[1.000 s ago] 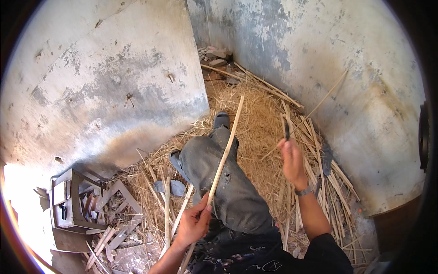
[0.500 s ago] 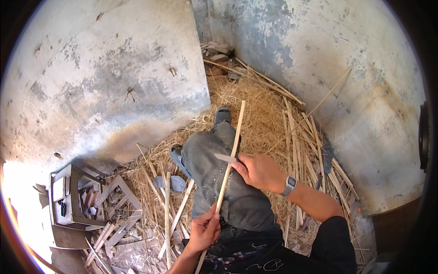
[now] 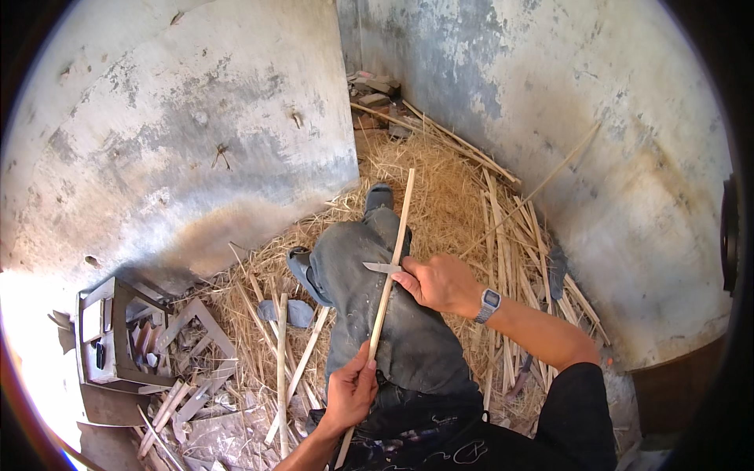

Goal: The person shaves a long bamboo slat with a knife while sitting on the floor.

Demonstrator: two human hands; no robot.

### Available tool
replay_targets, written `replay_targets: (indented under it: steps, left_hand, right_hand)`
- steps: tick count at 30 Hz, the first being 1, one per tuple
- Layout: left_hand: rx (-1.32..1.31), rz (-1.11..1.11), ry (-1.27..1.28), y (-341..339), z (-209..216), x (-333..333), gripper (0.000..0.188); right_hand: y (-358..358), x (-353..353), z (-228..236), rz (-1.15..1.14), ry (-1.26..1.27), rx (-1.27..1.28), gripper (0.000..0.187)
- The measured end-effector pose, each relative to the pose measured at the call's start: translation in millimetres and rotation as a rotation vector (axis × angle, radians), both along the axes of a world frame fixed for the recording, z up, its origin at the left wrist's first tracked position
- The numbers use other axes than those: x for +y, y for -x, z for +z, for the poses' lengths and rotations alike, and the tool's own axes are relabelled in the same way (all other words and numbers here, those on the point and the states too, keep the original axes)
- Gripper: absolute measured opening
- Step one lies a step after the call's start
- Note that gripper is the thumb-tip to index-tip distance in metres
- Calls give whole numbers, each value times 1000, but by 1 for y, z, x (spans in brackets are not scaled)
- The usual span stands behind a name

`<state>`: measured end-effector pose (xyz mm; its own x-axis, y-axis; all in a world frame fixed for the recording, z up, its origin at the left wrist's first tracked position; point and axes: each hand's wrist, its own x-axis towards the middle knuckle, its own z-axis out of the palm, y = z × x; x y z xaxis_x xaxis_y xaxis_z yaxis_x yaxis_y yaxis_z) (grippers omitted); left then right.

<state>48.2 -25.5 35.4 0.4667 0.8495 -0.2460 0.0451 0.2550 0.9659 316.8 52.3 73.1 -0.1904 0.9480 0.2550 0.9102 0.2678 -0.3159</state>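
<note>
A long, pale wooden strip [image 3: 382, 308], probably split bamboo, runs from my waist up over my dark trousers. My left hand [image 3: 351, 392] is closed around its lower part. Farther up, my right hand [image 3: 440, 284], with a watch on its wrist, is closed on a knife. The knife blade [image 3: 380, 268] points left and lies across the strip, touching it. The knife's handle is hidden inside my fingers, and my right thumb presses close to the strip.
Thin shavings [image 3: 440, 204] cover the floor around my legs. Several long strips [image 3: 503, 275] lie along the right wall. At the left stands a broken wooden frame [image 3: 118, 337] among scraps. A grey-blue flat piece [image 3: 298, 312] lies left of my knee. Rubble [image 3: 375, 86] sits in the far corner.
My right hand and the knife have shifted slightly left and stay on the strip. The strip's upper end has moved a little left. My left hand keeps its grip.
</note>
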Motion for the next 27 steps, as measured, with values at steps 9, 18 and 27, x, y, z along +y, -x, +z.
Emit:
replay_targets:
  steps: [9, 18, 27]
  left_hand:
    - [122, -5, -162, 24, -17, -27, 43]
    - [76, 10, -13, 19, -14, -23, 46]
    - [98, -20, -27, 26, -6, -29, 46]
  right_hand:
    - [-118, 51, -7, -436, -120, 133, 54]
    - [6, -23, -4, 24, 47, -35, 54]
    - [-51, 39, 4, -217, -8, 119, 51]
